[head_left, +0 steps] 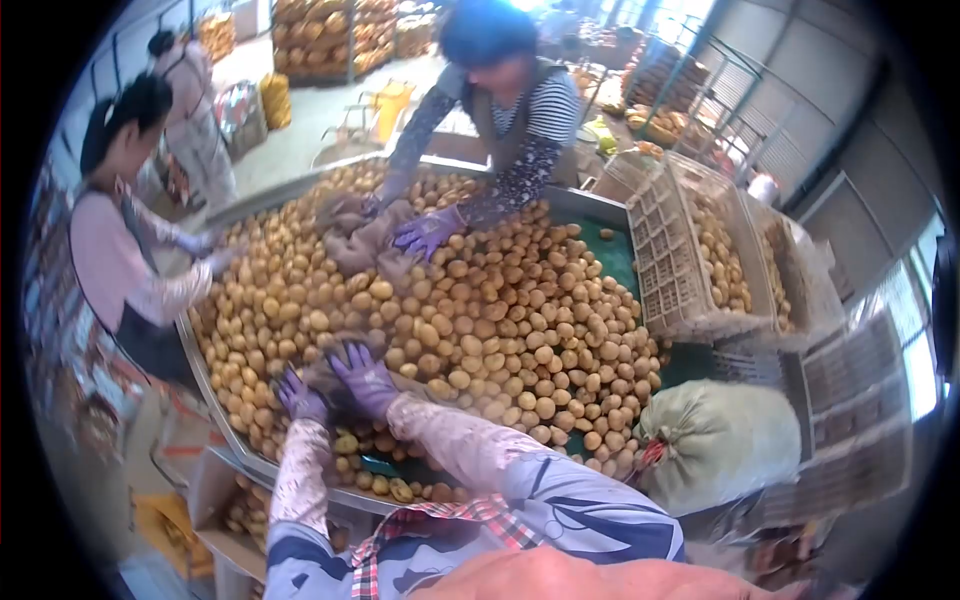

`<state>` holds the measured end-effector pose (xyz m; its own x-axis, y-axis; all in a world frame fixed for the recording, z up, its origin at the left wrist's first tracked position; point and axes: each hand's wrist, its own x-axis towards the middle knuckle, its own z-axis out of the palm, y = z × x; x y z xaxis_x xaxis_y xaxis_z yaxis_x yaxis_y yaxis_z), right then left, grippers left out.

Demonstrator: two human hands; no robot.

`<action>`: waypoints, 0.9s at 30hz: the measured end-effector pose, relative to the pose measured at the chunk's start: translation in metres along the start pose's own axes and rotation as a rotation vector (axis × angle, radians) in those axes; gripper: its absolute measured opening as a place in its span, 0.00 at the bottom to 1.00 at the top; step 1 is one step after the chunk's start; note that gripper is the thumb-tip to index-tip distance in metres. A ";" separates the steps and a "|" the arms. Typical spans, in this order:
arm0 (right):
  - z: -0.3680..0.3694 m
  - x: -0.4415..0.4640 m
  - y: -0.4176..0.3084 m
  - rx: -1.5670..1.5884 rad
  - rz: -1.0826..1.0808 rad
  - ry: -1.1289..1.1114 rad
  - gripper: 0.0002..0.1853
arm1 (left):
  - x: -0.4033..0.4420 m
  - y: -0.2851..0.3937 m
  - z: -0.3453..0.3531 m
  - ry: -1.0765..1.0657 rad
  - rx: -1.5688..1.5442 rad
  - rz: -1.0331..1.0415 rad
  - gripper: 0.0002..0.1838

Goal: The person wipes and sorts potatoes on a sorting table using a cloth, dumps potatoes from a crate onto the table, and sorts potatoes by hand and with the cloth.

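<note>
Both my hands wear purple gloves and rest at the near side of a metal-rimmed table (205,385) heaped with round yellow-brown produce (480,330). My left hand (301,396) has its fingers spread at the left edge of a dark brown cloth (335,385). Fingers apart, my right hand (366,381) lies over the same cloth; whether it pinches any fabric cannot be made out. Across the heap, a co-worker's purple-gloved hands (428,232) touch another brown cloth (365,235).
Another co-worker (125,240) reaches in from the left. Plastic crates (665,255) of produce stand at the right, above a tied pale sack (720,440). A cardboard box (215,500) sits below the near left edge. Further back stands another person (190,110).
</note>
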<state>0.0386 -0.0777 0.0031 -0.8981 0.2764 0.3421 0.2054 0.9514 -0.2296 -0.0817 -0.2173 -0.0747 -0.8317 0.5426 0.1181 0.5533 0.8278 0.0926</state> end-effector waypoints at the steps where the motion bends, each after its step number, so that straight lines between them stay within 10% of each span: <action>1: -0.006 -0.016 0.001 0.056 0.019 0.006 0.28 | -0.005 0.008 -0.009 -0.127 0.068 -0.005 0.29; 7: -0.078 -0.136 0.056 0.907 0.364 -0.355 0.27 | -0.105 0.088 -0.016 -0.171 -0.414 0.009 0.27; 9: -0.124 -0.161 0.070 1.013 0.393 -0.096 0.26 | -0.123 0.124 -0.087 -0.406 -0.408 0.249 0.24; 10: -0.140 -0.171 0.080 1.135 0.399 0.034 0.26 | -0.136 0.126 -0.042 -0.107 -0.585 0.294 0.21; 13: -0.222 -0.204 0.087 0.916 0.355 0.090 0.24 | -0.151 0.153 -0.100 -0.209 -0.894 0.621 0.18; 17: -0.254 -0.247 0.075 0.746 0.490 -0.246 0.26 | -0.180 0.133 -0.139 -0.165 -0.550 0.802 0.28; 19: -0.183 -0.290 0.076 -0.126 0.062 -0.227 0.26 | -0.197 0.109 -0.107 -0.175 -0.502 0.634 0.39; 22: -0.060 -0.328 0.071 -0.252 0.001 -0.062 0.27 | -0.209 0.122 -0.095 -0.455 -0.257 0.484 0.47; 27: -0.089 -0.257 0.061 -0.021 0.083 -0.293 0.25 | -0.179 0.143 -0.057 -0.364 -0.227 0.430 0.45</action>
<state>0.3165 -0.0786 -0.0177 -0.9511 0.3056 0.0448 0.2883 0.9304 -0.2262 0.1487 -0.2044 -0.0264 -0.4721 0.8686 -0.1503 0.8063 0.4944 0.3247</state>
